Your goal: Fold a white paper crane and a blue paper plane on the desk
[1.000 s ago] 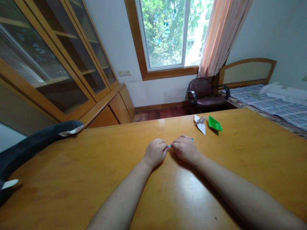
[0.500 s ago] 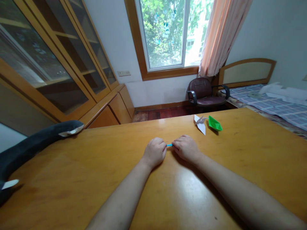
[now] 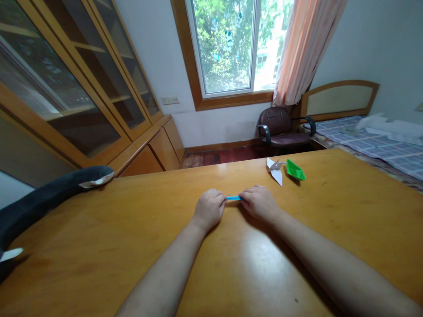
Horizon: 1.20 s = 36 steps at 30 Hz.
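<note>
Between my two hands stretches a thin strip of blue folded paper (image 3: pixel 233 198), seen almost edge-on just above the wooden table (image 3: pixel 148 246). The fingers of my left hand (image 3: pixel 210 209) are closed on its left end. My right hand (image 3: pixel 259 203) grips the right end, knuckles up. Both hands cover most of the paper, so its full shape is hidden. Beyond my right hand lie a white paper crane (image 3: pixel 275 171) and, beside it, a green paper boat (image 3: pixel 295 170).
A dark stuffed toy (image 3: pixel 56 189) with a pale underside lies along the table's left edge. Past the far edge stand a glass-fronted cabinet (image 3: pixel 132 127) on the left and a brown armchair (image 3: pixel 279 127). To the right is a bed (image 3: pixel 380 136) with a checked cover.
My hands have moved slightly apart, and more of the blue paper shows between them. The crane and the boat stay where they were.
</note>
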Tool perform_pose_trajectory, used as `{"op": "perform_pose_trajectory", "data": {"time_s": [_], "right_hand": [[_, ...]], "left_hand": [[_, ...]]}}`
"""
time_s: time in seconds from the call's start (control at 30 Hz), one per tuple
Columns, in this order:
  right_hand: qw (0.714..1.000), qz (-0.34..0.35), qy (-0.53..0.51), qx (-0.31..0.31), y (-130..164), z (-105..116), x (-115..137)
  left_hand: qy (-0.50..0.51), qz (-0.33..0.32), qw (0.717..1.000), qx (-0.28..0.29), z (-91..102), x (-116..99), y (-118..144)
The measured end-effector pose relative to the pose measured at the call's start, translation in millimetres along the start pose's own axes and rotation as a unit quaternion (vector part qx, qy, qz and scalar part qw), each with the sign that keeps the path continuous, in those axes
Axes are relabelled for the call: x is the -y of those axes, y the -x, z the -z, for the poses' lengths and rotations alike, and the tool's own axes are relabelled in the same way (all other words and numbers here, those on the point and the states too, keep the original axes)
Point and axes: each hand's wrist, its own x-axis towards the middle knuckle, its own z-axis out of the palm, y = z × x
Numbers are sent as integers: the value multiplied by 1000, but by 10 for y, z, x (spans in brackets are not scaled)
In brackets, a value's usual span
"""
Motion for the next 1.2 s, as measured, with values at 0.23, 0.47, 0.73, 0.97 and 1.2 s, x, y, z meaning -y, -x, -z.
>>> {"op": "perform_pose_trajectory", "data": {"time_s": [0.23,0.47,0.73,0.97,1.2], "right_hand": [[999,30,-17,-16,-11,-77,28],[999,22,-28,-18,-12,-94,12],[1000,5,-28,3,-24,-64,5],[998,31,-48,14,-40,-45,2],[998,37,-55,-5,-25,-87,-10]], "left_hand": [[-17,6,1000,10,23,-147,-11],[10,77,996,46,-90,-125,-10],[-12,86,992,93,-44,-132,-24],[-23,47,995,87,-60,-150,-25],[-22,29,997,69,-111,-135,-16]]}}
